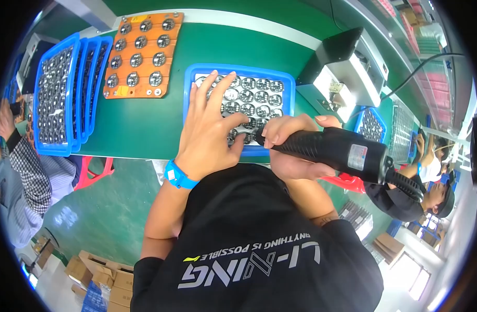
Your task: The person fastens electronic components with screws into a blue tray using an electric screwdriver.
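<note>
My left hand (pixel 210 122) lies over a blue tray (pixel 188 93) of round black-and-silver electronic parts (pixel 262 97). Its fingers are spread; the thumb and index finger bend around parts in the near row, but whether they press on one cannot be told. My right hand (pixel 293 148) is wrapped around a black electric screwdriver (pixel 337 151), held nearly level with its cord end to the right. The tool's front end points at a part in the near row, close to my left fingertips. Whether it touches that part is hidden.
On the green bench (pixel 139 127), stacked blue trays (pixel 56 99) of parts and an orange fixture board (pixel 137 57) stand left. A black-and-white machine (pixel 347 73) is at the right, by another parts tray (pixel 371 125). People work on both sides.
</note>
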A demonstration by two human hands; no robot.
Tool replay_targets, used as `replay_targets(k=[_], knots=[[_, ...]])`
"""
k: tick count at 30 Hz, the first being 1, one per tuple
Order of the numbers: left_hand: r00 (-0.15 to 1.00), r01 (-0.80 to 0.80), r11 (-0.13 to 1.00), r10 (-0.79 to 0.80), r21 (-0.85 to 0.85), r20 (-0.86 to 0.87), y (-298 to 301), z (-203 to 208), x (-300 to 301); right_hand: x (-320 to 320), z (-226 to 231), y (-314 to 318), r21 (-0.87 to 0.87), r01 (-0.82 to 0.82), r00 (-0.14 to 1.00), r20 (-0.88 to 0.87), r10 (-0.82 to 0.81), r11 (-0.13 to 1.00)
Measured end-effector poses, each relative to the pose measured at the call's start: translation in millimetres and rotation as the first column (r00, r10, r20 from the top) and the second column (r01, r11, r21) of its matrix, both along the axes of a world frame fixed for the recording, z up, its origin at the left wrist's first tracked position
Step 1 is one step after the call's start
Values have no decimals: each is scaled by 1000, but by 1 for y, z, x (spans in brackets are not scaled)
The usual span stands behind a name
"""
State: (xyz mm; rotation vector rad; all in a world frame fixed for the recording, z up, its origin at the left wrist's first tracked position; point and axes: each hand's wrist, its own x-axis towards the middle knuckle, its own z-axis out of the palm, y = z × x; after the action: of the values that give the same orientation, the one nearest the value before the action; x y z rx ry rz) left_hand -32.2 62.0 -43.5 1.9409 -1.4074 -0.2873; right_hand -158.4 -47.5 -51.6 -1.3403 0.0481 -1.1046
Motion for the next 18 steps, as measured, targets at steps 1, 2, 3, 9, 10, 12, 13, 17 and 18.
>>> replay_targets(k=[1, 2, 3, 9, 10, 12, 13, 17, 18], knots=[[1000, 7, 1000, -7, -13, -4, 1, -1, 0, -1, 2, 2, -13, 24, 998, -50, -25, 1000], [1000, 15, 1000, -15, -25, -7, 2, -2, 0, -1, 2, 4, -13, 13, 999, -51, -13, 1000], [1000, 16, 999, -17, -28, -9, 3, -2, 0, -1, 0, 5, 1, 24, 999, -29, -24, 1000], [1000, 19, 999, -19, -38, -13, 5, -3, 1, 0, -3, 5, 23, -38, 997, 74, 36, 999], [1000, 18, 999, -18, -38, -15, 4, -3, 1, 0, -4, 6, 24, -37, 997, 74, 35, 999], [1000, 16, 999, -17, -39, -22, 3, -4, 3, 2, -6, 5, 24, -37, 997, 74, 35, 999], [1000, 16, 999, -17, -39, -23, 2, -4, 3, 3, -9, 4, 4, -27, 998, 57, 26, 1000], [1000, 17, 999, -17, -38, -20, -1, -4, 8, 5, -13, 2, -94, 8, 998, -61, -14, 996], [1000, 19, 999, -19, -38, -17, -2, -2, 9, 6, -11, 2, -99, 7, 998, -56, -13, 995]])
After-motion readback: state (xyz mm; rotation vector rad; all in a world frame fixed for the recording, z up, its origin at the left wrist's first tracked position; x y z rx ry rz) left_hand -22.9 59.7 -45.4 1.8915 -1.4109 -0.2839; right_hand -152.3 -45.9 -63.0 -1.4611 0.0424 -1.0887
